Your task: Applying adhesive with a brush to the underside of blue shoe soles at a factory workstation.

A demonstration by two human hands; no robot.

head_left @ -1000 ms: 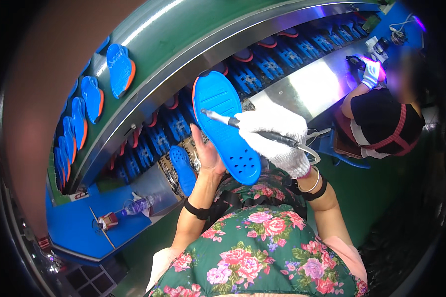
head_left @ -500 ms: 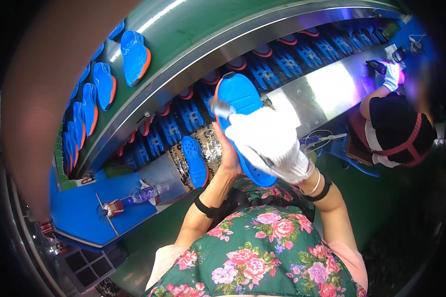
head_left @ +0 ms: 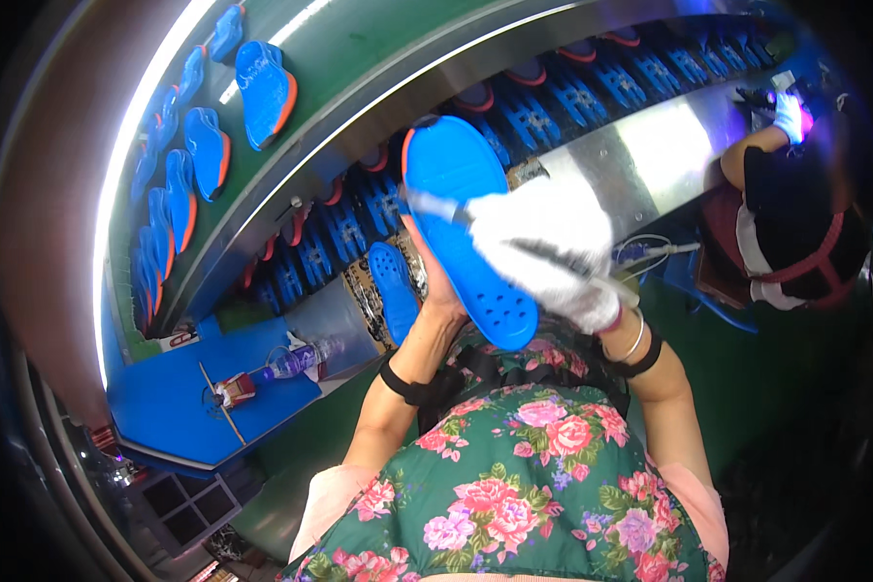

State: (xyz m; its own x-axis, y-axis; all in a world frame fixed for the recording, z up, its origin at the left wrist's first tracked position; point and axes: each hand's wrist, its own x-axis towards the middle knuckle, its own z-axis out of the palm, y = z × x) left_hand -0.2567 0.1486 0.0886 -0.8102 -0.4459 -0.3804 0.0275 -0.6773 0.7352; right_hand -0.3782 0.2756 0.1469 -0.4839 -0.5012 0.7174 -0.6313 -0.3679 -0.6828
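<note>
A large blue shoe sole with an orange edge and a cluster of round holes at its near end is held tilted before me. My bare left hand grips it by its left side; the fingers are hidden underneath. In a white glove, my right hand closes around a brush whose blurred tip lies over the sole's left edge. Just left of my left wrist, a smaller-looking blue sole rests on the taped brown covering of the ledge.
Several blue soles lie on the green conveyor at the upper left. Behind the ledge runs a row of blue racks with shoe parts. A purple bottle lies by the blue table. A co-worker sits at the right.
My right hand and the brush have shifted slightly, with the brush tip still at the sole's left edge. The sole has turned, showing more of its holed end.
</note>
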